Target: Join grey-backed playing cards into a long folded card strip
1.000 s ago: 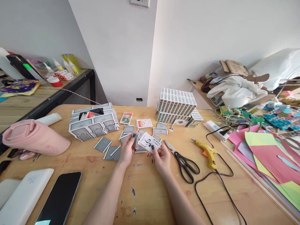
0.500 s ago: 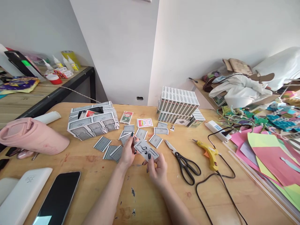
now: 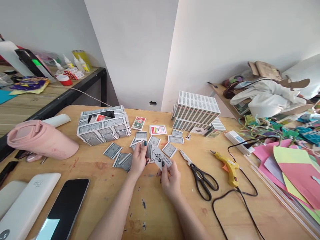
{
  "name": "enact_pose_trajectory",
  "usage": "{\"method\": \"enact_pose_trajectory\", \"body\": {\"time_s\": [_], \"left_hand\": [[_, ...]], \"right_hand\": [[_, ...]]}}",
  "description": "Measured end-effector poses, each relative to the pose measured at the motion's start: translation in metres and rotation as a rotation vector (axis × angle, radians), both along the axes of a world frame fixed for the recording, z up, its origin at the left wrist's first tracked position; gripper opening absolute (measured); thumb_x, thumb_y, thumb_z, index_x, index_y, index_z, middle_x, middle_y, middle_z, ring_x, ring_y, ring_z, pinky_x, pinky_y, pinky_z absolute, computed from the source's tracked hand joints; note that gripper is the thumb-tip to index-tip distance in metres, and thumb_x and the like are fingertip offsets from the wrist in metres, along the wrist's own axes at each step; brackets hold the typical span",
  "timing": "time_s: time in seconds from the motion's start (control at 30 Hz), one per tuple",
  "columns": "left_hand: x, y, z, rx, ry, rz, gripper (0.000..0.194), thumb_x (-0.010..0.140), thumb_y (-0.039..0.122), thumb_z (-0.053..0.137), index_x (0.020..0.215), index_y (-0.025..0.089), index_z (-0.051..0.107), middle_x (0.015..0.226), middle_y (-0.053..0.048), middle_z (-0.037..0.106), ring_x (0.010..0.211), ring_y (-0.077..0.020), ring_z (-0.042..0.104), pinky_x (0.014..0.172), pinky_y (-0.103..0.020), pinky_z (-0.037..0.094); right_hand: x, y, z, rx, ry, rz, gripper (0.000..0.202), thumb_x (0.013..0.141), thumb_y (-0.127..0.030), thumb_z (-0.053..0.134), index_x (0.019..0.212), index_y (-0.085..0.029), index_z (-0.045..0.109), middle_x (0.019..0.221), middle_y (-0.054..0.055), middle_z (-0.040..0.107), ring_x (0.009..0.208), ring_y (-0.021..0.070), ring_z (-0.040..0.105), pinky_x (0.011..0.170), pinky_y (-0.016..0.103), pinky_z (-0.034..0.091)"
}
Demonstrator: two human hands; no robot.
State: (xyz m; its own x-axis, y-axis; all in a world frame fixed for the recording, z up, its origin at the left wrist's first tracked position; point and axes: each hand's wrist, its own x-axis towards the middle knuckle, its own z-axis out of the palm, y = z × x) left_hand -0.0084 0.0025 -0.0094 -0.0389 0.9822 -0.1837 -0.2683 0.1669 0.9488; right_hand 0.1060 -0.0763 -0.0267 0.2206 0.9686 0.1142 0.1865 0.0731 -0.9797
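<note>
Between thumb and fingers, my right hand (image 3: 170, 176) pinches a joker playing card (image 3: 162, 160), its black-and-white picture side up. My left hand (image 3: 139, 160) is closed on a playing card (image 3: 149, 150) whose grey patterned back faces me. The two cards meet or overlap between my hands; whether they touch I cannot tell. Just beyond and left of my hands lie several grey-backed cards, among them a card at the left (image 3: 112, 150) and a card at the right (image 3: 169, 150). Black-handled scissors (image 3: 200, 175) rest right of my right hand.
A box covered in cards (image 3: 103, 128) stands back left, with stacked card packs (image 3: 196, 110) back right. A yellow glue gun (image 3: 228, 168) trails its cord at right. A pink tumbler (image 3: 45, 141), white power bank (image 3: 30, 203) and phone (image 3: 65, 210) lie left.
My left hand's card, seen nearly edge-on before, now shows its patterned back beside the joker. The whole view has shifted, so the scene sits slightly farther right.
</note>
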Motion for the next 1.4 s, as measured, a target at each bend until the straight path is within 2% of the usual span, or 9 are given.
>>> {"method": "enact_pose_trajectory", "body": {"time_s": [0.17, 0.37, 0.47, 0.6, 0.7, 0.8, 0.93, 1.13, 1.4], "left_hand": [[-0.004, 0.0, -0.002, 0.088, 0.099, -0.014, 0.031, 0.078, 0.053, 0.053, 0.077, 0.022, 0.052, 0.047, 0.005, 0.046, 0.034, -0.0105, 0.044, 0.034, -0.022, 0.032], [-0.005, -0.001, 0.0, 0.116, 0.11, -0.021, 0.03, 0.077, 0.051, 0.054, 0.079, 0.022, 0.054, 0.044, 0.005, 0.047, 0.032, -0.0127, 0.046, 0.031, -0.023, 0.033], [-0.008, -0.002, 0.001, 0.083, 0.081, -0.044, 0.028, 0.076, 0.05, 0.057, 0.081, 0.022, 0.054, 0.046, 0.004, 0.051, 0.032, -0.0136, 0.049, 0.031, -0.023, 0.036], [-0.015, -0.002, 0.007, 0.038, 0.089, -0.187, 0.026, 0.073, 0.044, 0.063, 0.08, 0.02, 0.057, 0.054, 0.001, 0.059, 0.037, -0.0156, 0.055, 0.035, -0.025, 0.041], [-0.019, -0.003, 0.01, 0.05, 0.089, -0.22, 0.026, 0.072, 0.04, 0.065, 0.087, 0.02, 0.059, 0.054, 0.001, 0.059, 0.038, -0.0159, 0.056, 0.032, -0.023, 0.038], [-0.017, -0.005, 0.01, 0.065, 0.113, -0.227, 0.024, 0.073, 0.037, 0.064, 0.091, 0.022, 0.057, 0.048, 0.004, 0.054, 0.032, -0.0124, 0.05, 0.03, -0.02, 0.032], [-0.012, -0.006, 0.009, 0.054, 0.114, -0.227, 0.022, 0.074, 0.036, 0.064, 0.088, 0.022, 0.055, 0.044, 0.007, 0.048, 0.028, -0.0099, 0.044, 0.03, -0.02, 0.027], [-0.007, -0.008, 0.004, 0.022, 0.08, -0.181, 0.025, 0.075, 0.043, 0.061, 0.086, 0.021, 0.054, 0.046, 0.005, 0.051, 0.03, -0.0115, 0.048, 0.031, -0.02, 0.029], [-0.007, -0.008, 0.002, 0.014, 0.127, -0.217, 0.026, 0.076, 0.046, 0.059, 0.083, 0.022, 0.051, 0.046, 0.006, 0.049, 0.027, -0.0112, 0.045, 0.028, -0.02, 0.025]], "right_hand": [[0.012, 0.012, 0.004, -0.085, 0.262, 0.052, 0.024, 0.087, -0.045, 0.043, 0.094, -0.021, 0.044, 0.057, -0.006, 0.04, 0.04, 0.0072, 0.034, 0.038, 0.02, 0.028], [0.026, 0.018, 0.01, -0.167, 0.364, 0.16, 0.031, 0.083, -0.049, 0.049, 0.098, -0.022, 0.044, 0.061, -0.007, 0.04, 0.039, 0.0051, 0.027, 0.036, 0.02, 0.025], [0.032, 0.019, 0.01, -0.179, 0.346, 0.193, 0.031, 0.083, -0.049, 0.049, 0.098, -0.022, 0.044, 0.059, -0.008, 0.039, 0.036, 0.005, 0.028, 0.034, 0.02, 0.028], [0.04, 0.02, 0.01, -0.171, 0.349, 0.242, 0.03, 0.084, -0.047, 0.049, 0.097, -0.021, 0.044, 0.059, -0.009, 0.039, 0.034, 0.0037, 0.029, 0.033, 0.019, 0.03], [0.043, 0.02, 0.011, -0.185, 0.375, 0.296, 0.029, 0.083, -0.047, 0.049, 0.094, -0.021, 0.043, 0.053, -0.011, 0.036, 0.031, 0.0045, 0.032, 0.033, 0.019, 0.034], [0.043, 0.02, 0.013, -0.201, 0.396, 0.353, 0.031, 0.084, -0.049, 0.048, 0.093, -0.02, 0.041, 0.048, -0.01, 0.042, 0.033, 0.0084, 0.044, 0.036, 0.021, 0.041], [0.038, 0.02, 0.016, -0.239, 0.408, 0.316, 0.036, 0.083, -0.05, 0.048, 0.102, -0.021, 0.035, 0.057, -0.007, 0.053, 0.039, 0.0097, 0.052, 0.038, 0.021, 0.045], [0.036, 0.021, 0.017, -0.22, 0.389, 0.269, 0.036, 0.084, -0.046, 0.049, 0.109, -0.023, 0.036, 0.056, -0.011, 0.038, 0.035, 0.0034, 0.032, 0.032, 0.013, 0.03], [0.044, 0.023, 0.018, -0.251, 0.431, 0.304, 0.037, 0.081, -0.042, 0.052, 0.113, -0.026, 0.039, 0.066, -0.007, 0.04, 0.044, 0.0045, 0.032, 0.036, 0.015, 0.029]]}}
